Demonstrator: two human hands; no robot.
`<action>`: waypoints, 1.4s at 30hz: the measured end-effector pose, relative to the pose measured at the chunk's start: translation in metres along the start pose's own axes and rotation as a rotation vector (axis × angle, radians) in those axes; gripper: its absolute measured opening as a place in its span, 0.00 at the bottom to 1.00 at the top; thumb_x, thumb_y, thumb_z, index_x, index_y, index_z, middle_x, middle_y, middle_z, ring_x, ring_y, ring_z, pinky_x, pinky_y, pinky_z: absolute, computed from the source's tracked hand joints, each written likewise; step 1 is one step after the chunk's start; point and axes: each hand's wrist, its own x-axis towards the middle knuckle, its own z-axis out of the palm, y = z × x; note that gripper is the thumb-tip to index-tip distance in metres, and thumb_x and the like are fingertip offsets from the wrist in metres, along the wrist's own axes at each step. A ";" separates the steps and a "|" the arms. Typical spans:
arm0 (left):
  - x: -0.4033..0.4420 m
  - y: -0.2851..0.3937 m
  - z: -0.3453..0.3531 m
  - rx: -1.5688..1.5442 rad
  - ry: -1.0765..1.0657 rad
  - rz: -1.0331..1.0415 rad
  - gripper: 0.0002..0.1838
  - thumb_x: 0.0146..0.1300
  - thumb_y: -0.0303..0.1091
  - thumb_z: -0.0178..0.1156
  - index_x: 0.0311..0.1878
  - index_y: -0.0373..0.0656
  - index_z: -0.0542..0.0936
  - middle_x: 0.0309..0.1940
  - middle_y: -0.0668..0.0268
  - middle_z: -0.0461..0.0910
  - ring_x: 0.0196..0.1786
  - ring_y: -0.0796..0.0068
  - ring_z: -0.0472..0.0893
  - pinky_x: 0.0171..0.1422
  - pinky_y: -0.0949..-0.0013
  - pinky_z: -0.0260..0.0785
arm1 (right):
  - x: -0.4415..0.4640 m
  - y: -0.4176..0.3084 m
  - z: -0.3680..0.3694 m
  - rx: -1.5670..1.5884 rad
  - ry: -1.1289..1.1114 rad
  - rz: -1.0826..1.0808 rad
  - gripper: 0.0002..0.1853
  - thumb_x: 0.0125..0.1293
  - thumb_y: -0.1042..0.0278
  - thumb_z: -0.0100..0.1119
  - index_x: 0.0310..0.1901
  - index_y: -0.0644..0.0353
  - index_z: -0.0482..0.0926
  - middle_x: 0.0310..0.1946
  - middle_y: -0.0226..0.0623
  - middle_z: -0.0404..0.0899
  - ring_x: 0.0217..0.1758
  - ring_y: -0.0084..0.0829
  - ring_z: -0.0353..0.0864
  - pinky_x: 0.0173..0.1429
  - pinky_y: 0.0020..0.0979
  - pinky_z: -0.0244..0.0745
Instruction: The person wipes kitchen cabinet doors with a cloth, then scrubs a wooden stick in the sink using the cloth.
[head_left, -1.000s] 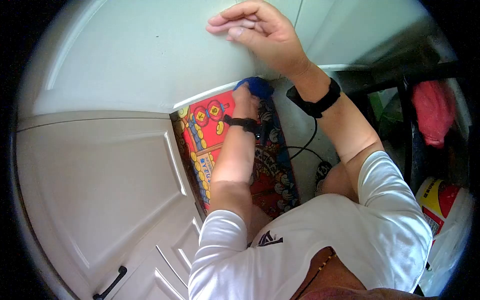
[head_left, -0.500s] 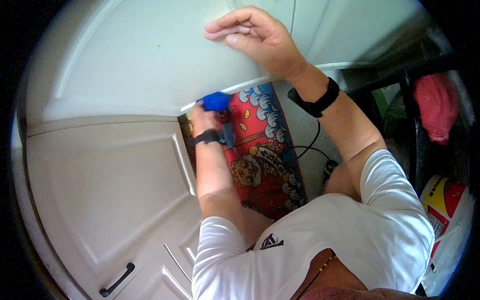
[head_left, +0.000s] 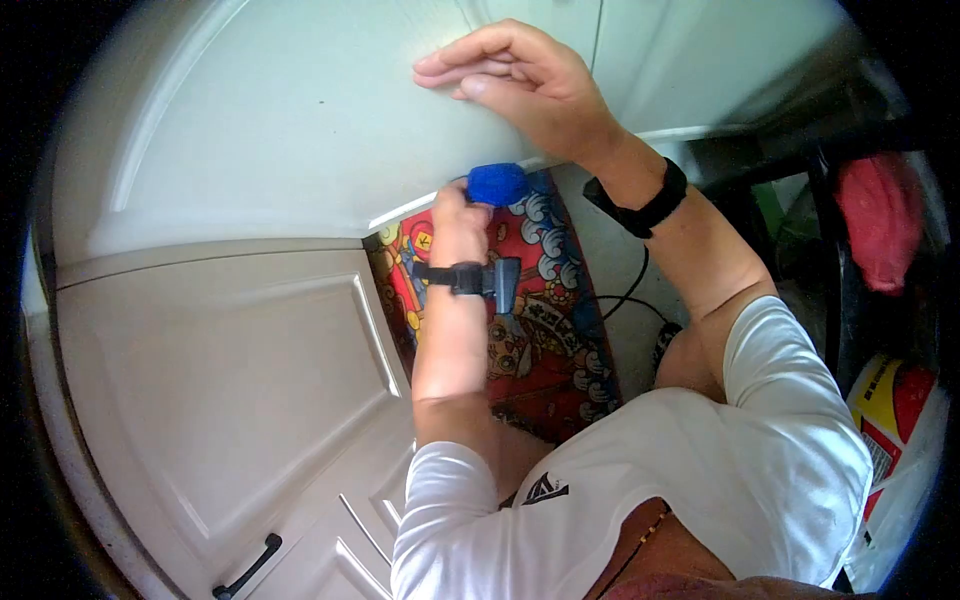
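Observation:
My left hand (head_left: 461, 218) is closed on a blue cleaning cloth (head_left: 497, 185), a small, rounded, bunched piece. The cloth is at the lower edge of a white panelled door (head_left: 270, 130), just above a red patterned mat (head_left: 410, 265). My right hand (head_left: 525, 85) is at the door's face higher up, holding nothing. Its fingers are stretched out and slightly bent, with the thumb beside them. Whether its far side touches the door I cannot tell. Part of my left hand's fingers is hidden behind the cloth.
A beige panelled door (head_left: 230, 380) with a black handle (head_left: 247, 567) stands at left. A black cable (head_left: 628, 296) lies on the floor beside the mat. To the right are a dark rack (head_left: 822, 250), a red cloth-like item (head_left: 880, 225) and a yellow-and-red labelled container (head_left: 885, 400).
My left hand has moved right along the door's lower edge with the blue cleaning cloth. My right hand stays almost in place.

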 end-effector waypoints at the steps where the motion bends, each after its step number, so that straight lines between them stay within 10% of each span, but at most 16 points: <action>1: -0.004 0.012 -0.004 0.091 -0.017 -0.103 0.15 0.65 0.28 0.43 0.51 0.36 0.74 0.40 0.53 0.80 0.38 0.56 0.81 0.36 0.55 0.77 | 0.000 0.000 0.000 0.065 0.010 0.015 0.14 0.70 0.81 0.47 0.55 0.66 0.71 0.54 0.47 0.78 0.62 0.34 0.77 0.66 0.32 0.74; 6: -0.027 0.066 -0.043 0.588 -0.066 0.123 0.11 0.66 0.32 0.45 0.39 0.41 0.78 0.32 0.60 0.80 0.27 0.63 0.78 0.23 0.66 0.68 | 0.000 -0.005 0.001 0.025 0.021 0.025 0.14 0.70 0.82 0.47 0.55 0.67 0.71 0.54 0.47 0.78 0.62 0.34 0.77 0.66 0.32 0.74; 15: -0.032 0.090 -0.040 0.126 0.189 0.132 0.13 0.63 0.24 0.45 0.45 0.34 0.77 0.39 0.54 0.81 0.38 0.56 0.82 0.44 0.55 0.78 | -0.002 -0.008 0.007 0.012 0.144 0.036 0.10 0.68 0.78 0.52 0.50 0.65 0.77 0.47 0.39 0.82 0.55 0.27 0.81 0.61 0.27 0.76; 17: -0.022 0.080 -0.030 0.120 0.239 0.388 0.14 0.62 0.22 0.44 0.48 0.33 0.76 0.41 0.54 0.80 0.40 0.55 0.81 0.49 0.51 0.77 | 0.001 -0.006 0.006 -0.016 0.138 0.013 0.10 0.68 0.79 0.52 0.49 0.65 0.77 0.47 0.39 0.82 0.54 0.28 0.81 0.61 0.27 0.76; 26: -0.084 0.030 0.039 0.016 -0.170 0.182 0.07 0.47 0.19 0.50 0.33 0.37 0.70 0.31 0.61 0.71 0.32 0.61 0.75 0.34 0.57 0.75 | -0.003 -0.007 0.004 -0.039 0.052 0.031 0.14 0.69 0.81 0.49 0.55 0.66 0.71 0.54 0.44 0.79 0.62 0.33 0.77 0.68 0.32 0.72; 31: -0.064 0.072 0.002 0.030 -0.185 0.008 0.06 0.52 0.20 0.50 0.34 0.38 0.72 0.31 0.61 0.72 0.26 0.64 0.74 0.24 0.60 0.70 | -0.012 -0.010 0.015 -0.493 0.012 0.030 0.10 0.68 0.77 0.52 0.49 0.61 0.77 0.48 0.38 0.81 0.50 0.27 0.82 0.54 0.31 0.78; 34: -0.063 0.091 -0.013 0.113 -0.063 -0.017 0.06 0.56 0.22 0.49 0.36 0.39 0.73 0.31 0.61 0.74 0.23 0.65 0.73 0.20 0.62 0.65 | -0.040 0.011 0.038 -0.728 -0.168 0.207 0.10 0.62 0.70 0.58 0.45 0.62 0.76 0.38 0.43 0.79 0.41 0.42 0.81 0.46 0.37 0.77; 42: -0.055 0.097 -0.041 0.233 0.059 0.104 0.05 0.63 0.27 0.51 0.39 0.38 0.74 0.33 0.57 0.77 0.28 0.60 0.77 0.27 0.59 0.70 | -0.117 0.078 0.091 -0.632 -0.055 0.470 0.17 0.57 0.63 0.62 0.45 0.63 0.74 0.36 0.52 0.80 0.40 0.51 0.81 0.44 0.43 0.77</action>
